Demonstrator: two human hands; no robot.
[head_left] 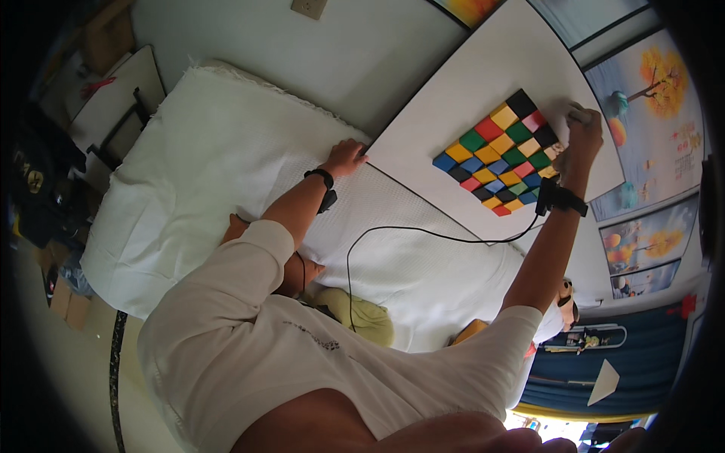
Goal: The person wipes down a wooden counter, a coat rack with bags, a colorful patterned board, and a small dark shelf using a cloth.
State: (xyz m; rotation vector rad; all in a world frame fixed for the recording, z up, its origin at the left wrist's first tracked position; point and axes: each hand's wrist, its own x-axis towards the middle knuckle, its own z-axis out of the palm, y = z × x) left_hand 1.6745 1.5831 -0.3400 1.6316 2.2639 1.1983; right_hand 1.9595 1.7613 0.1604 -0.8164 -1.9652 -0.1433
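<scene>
My left hand (pixel 346 157) has its fingers curled at the left corner of a white board (pixel 419 136), seemingly gripping its edge. Coloured blocks (pixel 501 147) in black, yellow, red, green, blue and plain wood tones lie side by side on the board in a slanted patch. Past the right side of this patch, my right hand (pixel 586 133) is over the board with bent fingers. A blurred greyish shape shows at its fingertips; whether that is a held thing cannot be made out. Near the right wrist, a pale patterned block (pixel 554 150) is partly hidden.
A black cable (pixel 419 228) runs from the right wrist strap (pixel 561 198) across the white bedspread (pixel 226 130) to my body. By my legs lies a yellow-green cloth (pixel 362 317). Framed pictures (pixel 651 124) stand beyond the board. A folding table (pixel 124 102) is at the left.
</scene>
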